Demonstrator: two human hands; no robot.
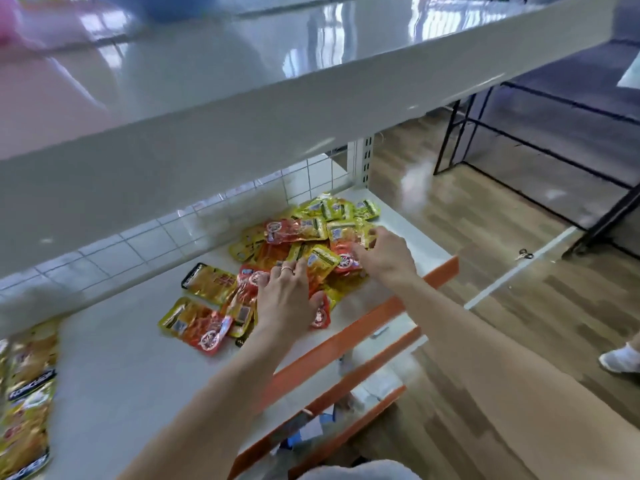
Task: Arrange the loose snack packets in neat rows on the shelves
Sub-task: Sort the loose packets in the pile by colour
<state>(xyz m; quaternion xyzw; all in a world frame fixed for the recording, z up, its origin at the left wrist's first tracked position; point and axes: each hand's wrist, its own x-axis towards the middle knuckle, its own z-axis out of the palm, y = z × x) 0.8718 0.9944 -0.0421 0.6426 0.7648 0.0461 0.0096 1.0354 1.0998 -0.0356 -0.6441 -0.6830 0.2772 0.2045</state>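
Middle shelf [114,368], white with an orange front edge. A loose pile of snack packets [304,237], red and yellow foil, sits toward its right end, lying every which way and overlapping. A few packets have strayed left of the pile: a yellow one [209,282] near the back and a yellow-and-red one [195,323] nearer the front. My left hand [284,303] lies palm down on the near side of the pile, its fingers [287,270] spread and fairly straight, pressing on the packets, the thumb against a red packet [320,315] at the front edge. My right hand [386,254] reaches into the right side of the pile, its fingers [375,233] bent over a yellow packet; I cannot tell whether they grip it. At the far left, blurred, more yellow packets [26,393] lie on the same shelf. The upper shelf [242,116] hangs close overhead. A white grid panel [138,244] forms the back. To the right are a wood floor [485,230] and a black wire rack [519,140].
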